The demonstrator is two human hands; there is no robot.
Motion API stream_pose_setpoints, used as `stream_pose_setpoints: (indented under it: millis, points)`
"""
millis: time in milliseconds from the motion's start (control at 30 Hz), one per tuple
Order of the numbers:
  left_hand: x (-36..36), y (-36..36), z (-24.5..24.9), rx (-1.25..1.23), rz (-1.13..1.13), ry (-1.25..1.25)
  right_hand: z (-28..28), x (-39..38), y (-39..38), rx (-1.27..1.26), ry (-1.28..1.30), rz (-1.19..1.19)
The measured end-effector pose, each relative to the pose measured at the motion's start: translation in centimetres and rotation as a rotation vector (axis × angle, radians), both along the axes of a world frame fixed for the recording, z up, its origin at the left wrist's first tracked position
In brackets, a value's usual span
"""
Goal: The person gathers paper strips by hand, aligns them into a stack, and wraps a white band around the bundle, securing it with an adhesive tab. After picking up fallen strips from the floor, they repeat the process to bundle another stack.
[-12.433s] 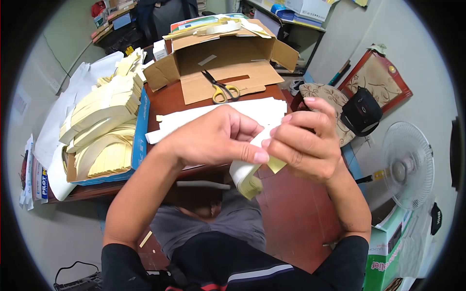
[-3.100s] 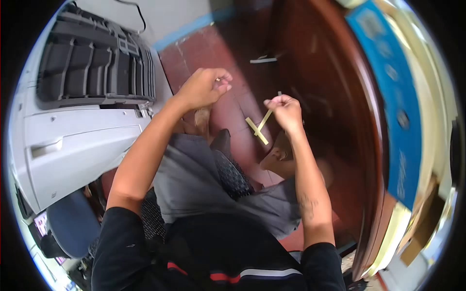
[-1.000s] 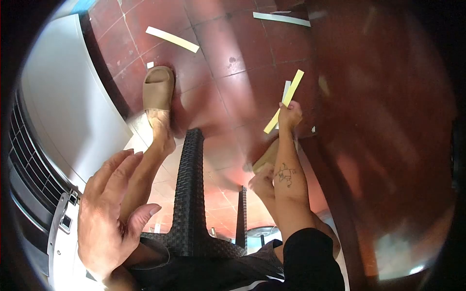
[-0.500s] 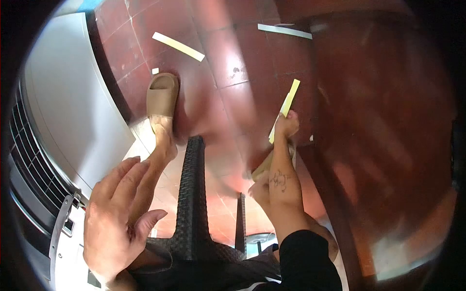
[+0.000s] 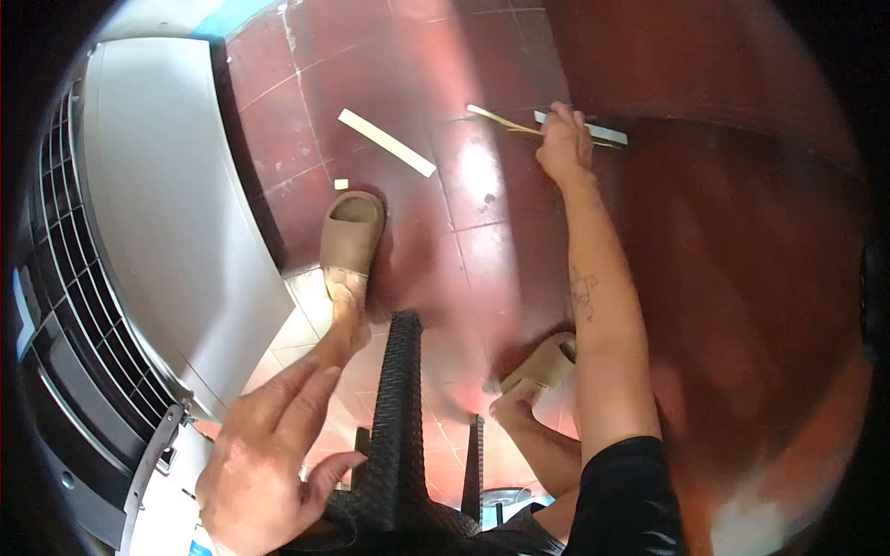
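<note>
Apparently gathering fallen strips off the red tiled floor (image 5: 482,213). Reaching far forward with the right hand (image 5: 564,144), closed in a pinch on a few thin yellow paper strips (image 5: 505,122) jutting out to the left just above the tiles, close beside the dark brown wooden desk panel (image 5: 742,232). Touching, or very nearly touching, a narrow white paper strip (image 5: 603,132) lying at the foot of that panel; impossible to tell actual contact from this angle. Holding the left hand (image 5: 269,454) low and empty, fingers spread apart, near the black woven chair frame (image 5: 397,408) and the grey-white office machine (image 5: 167,232). Well apart to the left, a longer cream paper strip (image 5: 387,142) flat on the tiles, beyond the tan foam slide sandal (image 5: 352,232). Judged as the next need: working a fingertip under the white strip's edge without loosening the pinch on the yellow ones, awkward with flat paper on smooth tile.
</note>
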State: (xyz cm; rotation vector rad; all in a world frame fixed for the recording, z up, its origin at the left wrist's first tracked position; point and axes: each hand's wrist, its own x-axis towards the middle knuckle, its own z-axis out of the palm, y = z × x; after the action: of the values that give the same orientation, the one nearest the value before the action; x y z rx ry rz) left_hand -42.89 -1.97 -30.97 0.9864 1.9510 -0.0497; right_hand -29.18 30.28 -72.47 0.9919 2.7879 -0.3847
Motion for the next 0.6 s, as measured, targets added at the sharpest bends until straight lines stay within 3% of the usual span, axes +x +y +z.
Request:
stream_pose_setpoints:
  millis: [200, 367, 467, 600]
  points:
    - [-0.5, -0.2, -0.4, 0.001, 0.007, -0.045, -0.8, -1.0, 1.0, -0.072, -0.204, -0.016]
    - [-1.1, 0.0, -0.3, 0.0, 0.006, -0.063, -1.8, -0.5, 1.3, -0.128, -0.085, -0.201]
    - [-1.0, -0.2, -0.3, 0.009, 0.011, -0.054, -2.0, 0.1, 1.9, -0.228, 0.055, -0.133]
    - [-1.1, 0.0, -0.3, -0.001, 0.012, -0.065, -2.7, -0.1, 2.6, -0.23, -0.042, -0.11]
